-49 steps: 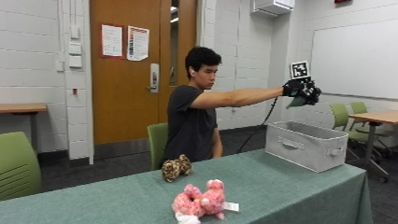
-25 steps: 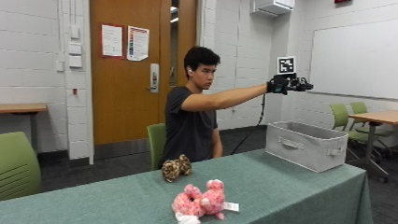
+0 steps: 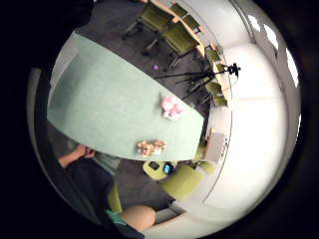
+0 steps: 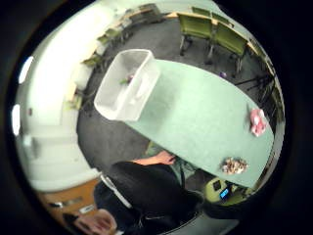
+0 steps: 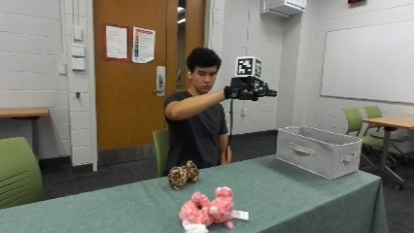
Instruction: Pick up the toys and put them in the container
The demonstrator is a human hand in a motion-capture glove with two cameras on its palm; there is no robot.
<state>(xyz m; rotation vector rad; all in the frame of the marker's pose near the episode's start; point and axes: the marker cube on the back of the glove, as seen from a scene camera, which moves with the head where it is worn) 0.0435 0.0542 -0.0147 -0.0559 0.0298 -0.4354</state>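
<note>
Hovering grip (image 5: 249, 91) high above table (image 5: 310, 189)

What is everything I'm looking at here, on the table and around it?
Pink plush toy: one, pink with white, near the table's front edge, lying on the cloth.
Brown spotted plush toy: one, brown and tan, on the table in front of the person.
Grey fabric container: one, pale grey, at the table's end; the thumb side palm view shows something small inside.
Green tablecloth: one, covering the table.
Green chairs: several, around the room.
Orange wooden door: one, behind the person.
Whiteboard: one, white, on the wall.
Tripod: one, black, on the floor.
Gloved right hand: one, black, raised in the air above the table, holding nothing visible.
</note>
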